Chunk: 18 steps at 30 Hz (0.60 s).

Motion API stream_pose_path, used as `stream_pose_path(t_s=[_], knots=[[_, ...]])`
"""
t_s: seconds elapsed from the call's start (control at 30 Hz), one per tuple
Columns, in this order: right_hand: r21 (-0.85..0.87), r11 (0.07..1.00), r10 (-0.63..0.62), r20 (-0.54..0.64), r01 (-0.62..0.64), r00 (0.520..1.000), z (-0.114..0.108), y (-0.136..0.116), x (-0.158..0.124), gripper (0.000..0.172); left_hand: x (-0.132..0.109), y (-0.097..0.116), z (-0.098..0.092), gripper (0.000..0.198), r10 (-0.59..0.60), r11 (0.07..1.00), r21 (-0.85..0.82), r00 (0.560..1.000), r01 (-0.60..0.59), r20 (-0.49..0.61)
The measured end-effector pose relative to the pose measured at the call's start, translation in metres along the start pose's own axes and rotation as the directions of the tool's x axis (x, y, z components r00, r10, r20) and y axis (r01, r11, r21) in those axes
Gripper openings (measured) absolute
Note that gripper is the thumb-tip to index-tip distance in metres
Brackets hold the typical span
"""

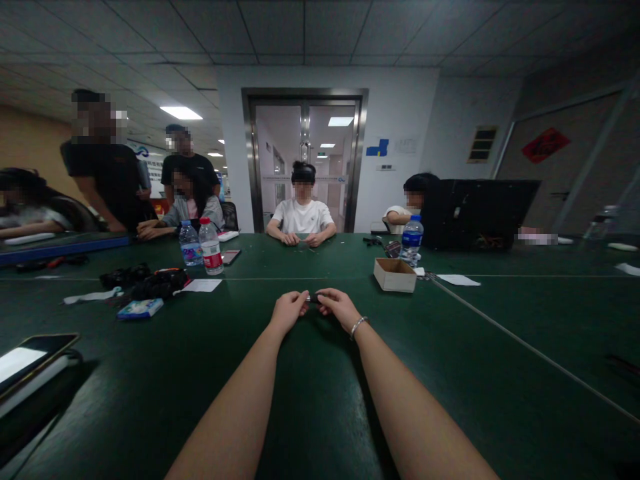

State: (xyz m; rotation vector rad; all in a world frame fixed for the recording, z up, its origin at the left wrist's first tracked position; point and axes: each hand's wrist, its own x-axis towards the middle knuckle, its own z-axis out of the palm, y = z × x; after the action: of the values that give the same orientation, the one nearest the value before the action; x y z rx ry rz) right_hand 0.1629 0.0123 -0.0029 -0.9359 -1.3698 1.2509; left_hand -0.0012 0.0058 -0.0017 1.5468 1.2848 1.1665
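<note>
A broad green tabletop spreads out beneath the left grip and the right grip, bare forearms reaching in from the near edge. Far off to the left of the grip, I see a person in black standing; straight beyond it, a person in a white shirt sits with both hands at the far side. A big black boxy thing stands beyond and well to the right. Left of the grip lies a jumbled black bundle; on the other side, a little farther out, sits an open cardboard box, with a blue-labelled bottle just behind it. A red-capped bottle is beyond and to the left. Lower left, closer in than the grip, there's a phone, and past it a blue-and-white packet. A silvery bracelet circles the right wrist. Smallest of all is the dark little piece between the two hands: the fingertips of each are pinched onto it, one from either side.
</note>
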Motion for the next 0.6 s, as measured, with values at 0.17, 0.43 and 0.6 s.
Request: stream_pose_path(t_s=[0.17, 0.43, 0.6], knots=[[0.012, 1.000, 0.012, -0.026, -0.011, 1.000, 0.000, 0.000, 0.000, 0.023, -0.003, 0.003, 0.001, 0.039, -0.003, 0.997, -0.073, 1.000, 0.002, -0.008], [0.041, 0.999, 0.015, -0.023, -0.014, 1.000, 0.000, 0.001, 0.001, 0.022, -0.009, 0.009, -0.004, 0.032, 0.081, 0.985, -0.161, 0.995, -0.070, 0.064], [0.015, 1.000, 0.008, -0.012, -0.007, 1.000, -0.001, 0.001, 0.001, 0.023, -0.004, 0.005, -0.002, 0.034, 0.011, 0.990, -0.139, 0.999, -0.006, 0.036]])
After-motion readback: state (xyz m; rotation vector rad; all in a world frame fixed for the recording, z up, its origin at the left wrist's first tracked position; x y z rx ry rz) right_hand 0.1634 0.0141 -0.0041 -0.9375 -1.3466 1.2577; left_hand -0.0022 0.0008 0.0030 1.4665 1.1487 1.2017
